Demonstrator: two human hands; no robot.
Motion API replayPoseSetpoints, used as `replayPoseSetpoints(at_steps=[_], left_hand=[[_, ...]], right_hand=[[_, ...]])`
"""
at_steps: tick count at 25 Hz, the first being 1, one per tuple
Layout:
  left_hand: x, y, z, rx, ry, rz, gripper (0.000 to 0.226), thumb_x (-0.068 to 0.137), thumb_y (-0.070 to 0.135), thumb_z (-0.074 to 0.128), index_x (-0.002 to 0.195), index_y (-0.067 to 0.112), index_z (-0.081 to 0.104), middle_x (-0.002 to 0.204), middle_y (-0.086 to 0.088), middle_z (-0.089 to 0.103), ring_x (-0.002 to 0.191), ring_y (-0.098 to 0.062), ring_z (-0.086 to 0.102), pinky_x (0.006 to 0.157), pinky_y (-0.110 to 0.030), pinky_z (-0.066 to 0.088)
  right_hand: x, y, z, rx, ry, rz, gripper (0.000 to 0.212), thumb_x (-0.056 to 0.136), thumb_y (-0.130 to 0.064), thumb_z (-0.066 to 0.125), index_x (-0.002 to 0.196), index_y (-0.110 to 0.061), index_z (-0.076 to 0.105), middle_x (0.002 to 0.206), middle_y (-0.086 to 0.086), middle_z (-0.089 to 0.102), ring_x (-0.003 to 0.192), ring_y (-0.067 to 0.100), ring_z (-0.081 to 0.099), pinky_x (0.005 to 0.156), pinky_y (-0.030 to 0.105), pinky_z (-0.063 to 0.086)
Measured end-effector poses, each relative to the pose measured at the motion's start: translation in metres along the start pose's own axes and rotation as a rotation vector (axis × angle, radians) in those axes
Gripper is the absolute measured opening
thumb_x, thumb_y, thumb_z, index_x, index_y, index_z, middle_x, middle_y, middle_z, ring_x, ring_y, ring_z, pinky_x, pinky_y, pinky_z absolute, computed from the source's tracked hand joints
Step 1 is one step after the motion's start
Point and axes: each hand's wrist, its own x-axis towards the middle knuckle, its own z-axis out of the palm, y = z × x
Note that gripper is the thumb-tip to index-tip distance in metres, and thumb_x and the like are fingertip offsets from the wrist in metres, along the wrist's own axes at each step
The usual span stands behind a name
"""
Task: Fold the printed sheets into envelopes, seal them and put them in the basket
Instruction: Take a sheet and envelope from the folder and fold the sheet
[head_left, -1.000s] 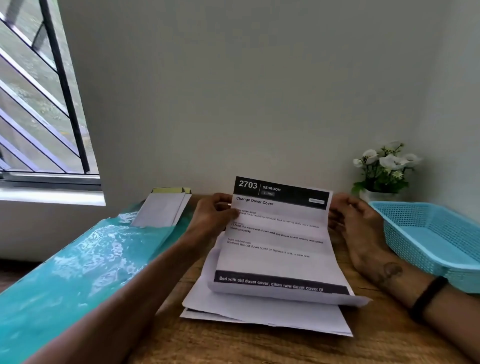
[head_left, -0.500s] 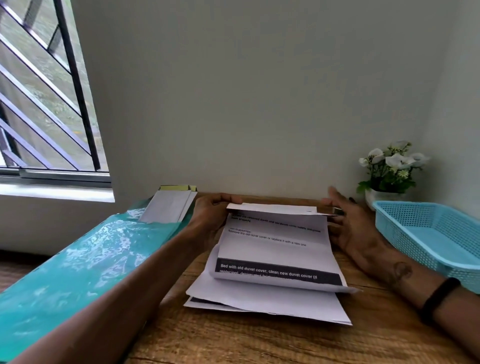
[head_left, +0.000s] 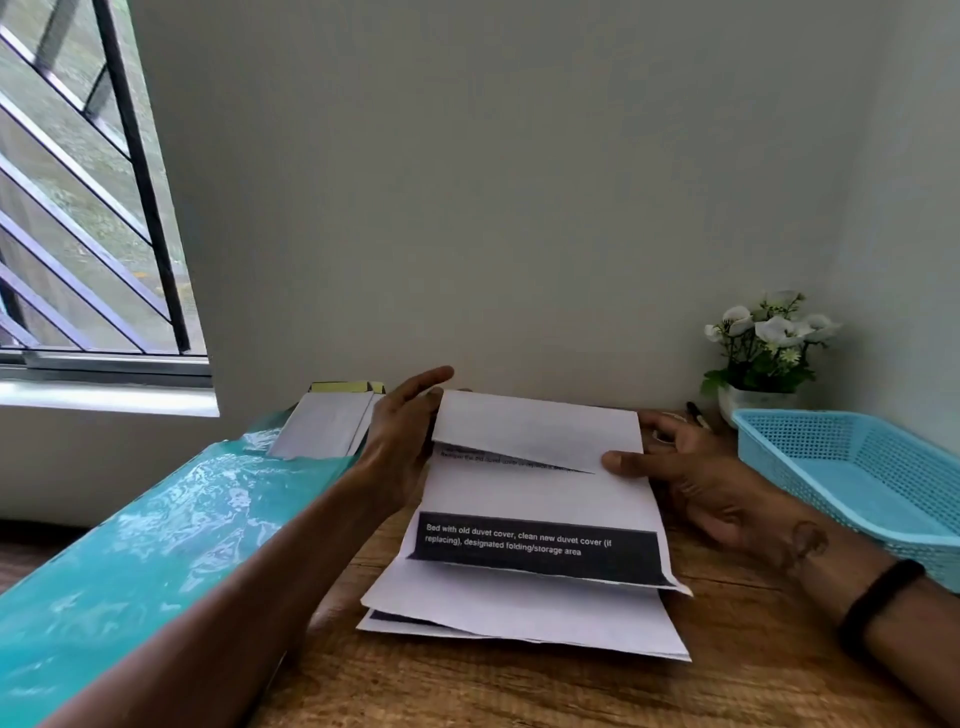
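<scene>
While the top flap of the sheet (head_left: 535, 493) lies folded down toward the person, both hands hold it at its sides. The left hand (head_left: 402, 441) stands on edge against the sheet's left side, fingers together and extended along the far left corner of the flap, the tips reaching past it toward the wall; whether the thumb is under the paper I cannot tell. The right hand (head_left: 691, 478) rests at the sheet's right side, its thumb pressed flat on the near right corner of the flap, pinning it to the page below, the other fingers loosely spread behind the sheet's right edge. Between the two hands the flap's free edge runs slantwise, lifted at the left and flat under the thumb. Nearer the person than the thumb, the sheet's dark printed band faces up. Under the sheet lies a stack (head_left: 524, 613) of more sheets on the table (head_left: 519, 686). Left of the left hand's fingers, touching the back of the hand, envelopes (head_left: 324, 423) stick out of a teal wrapper (head_left: 156, 530). Right of the right hand, well apart, sits the basket (head_left: 857, 473); beyond the right fingers lie a pen (head_left: 697, 414) and a flowerpot (head_left: 763, 358).
</scene>
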Motion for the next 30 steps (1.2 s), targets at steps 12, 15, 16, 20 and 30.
replayPoseSetpoints(at_steps=[12, 15, 16, 20, 30], left_hand=[[-0.006, -0.003, -0.001, 0.309, -0.320, -0.081, 0.043, 0.092, -0.001, 0.071, 0.135, 0.001, 0.065, 0.129, -0.020, 0.072, 0.119, -0.041, 0.069, 0.097, -0.049, 0.058], [-0.003, -0.005, -0.004, 0.307, -0.305, -0.066, 0.041, 0.093, -0.002, 0.070, 0.133, -0.004, 0.065, 0.130, -0.023, 0.070, 0.120, -0.042, 0.067, 0.106, -0.051, 0.054], [-0.003, -0.004, -0.004, 0.306, -0.305, -0.061, 0.039, 0.093, -0.002, 0.070, 0.132, -0.004, 0.066, 0.129, -0.024, 0.070, 0.116, -0.041, 0.069, 0.100, -0.048, 0.057], [-0.002, -0.007, -0.006, 0.251, -0.266, -0.037, 0.029, 0.099, 0.002, 0.064, 0.127, -0.002, 0.069, 0.118, -0.025, 0.073, 0.100, -0.032, 0.073, 0.084, -0.039, 0.062], [0.002, -0.006, -0.006, 0.225, -0.122, 0.107, 0.031, 0.095, -0.007, 0.064, 0.087, 0.014, 0.085, 0.101, -0.008, 0.082, 0.094, -0.026, 0.075, 0.073, -0.029, 0.063]], right_hand=[[0.005, 0.000, -0.006, -0.030, 0.267, -0.080, 0.043, 0.074, -0.004, 0.085, 0.113, -0.013, 0.072, 0.102, 0.008, 0.082, 0.090, 0.027, 0.079, 0.075, 0.039, 0.064], [0.005, 0.000, -0.006, -0.026, 0.279, -0.081, 0.034, 0.079, 0.001, 0.081, 0.109, -0.013, 0.073, 0.101, 0.007, 0.082, 0.090, 0.028, 0.079, 0.075, 0.037, 0.064], [0.005, -0.001, -0.006, -0.026, 0.276, -0.092, 0.033, 0.079, 0.002, 0.081, 0.109, -0.011, 0.074, 0.100, 0.008, 0.082, 0.090, 0.027, 0.078, 0.073, 0.036, 0.064], [0.003, -0.003, -0.005, 0.054, 0.256, -0.139, 0.022, 0.083, 0.007, 0.071, 0.103, -0.003, 0.074, 0.084, 0.009, 0.081, 0.071, 0.019, 0.077, 0.059, 0.028, 0.064], [0.001, -0.012, -0.001, 0.179, 0.069, 0.046, 0.033, 0.084, -0.030, 0.080, 0.112, -0.014, 0.078, 0.115, 0.016, 0.077, 0.097, 0.034, 0.076, 0.071, 0.046, 0.065]])
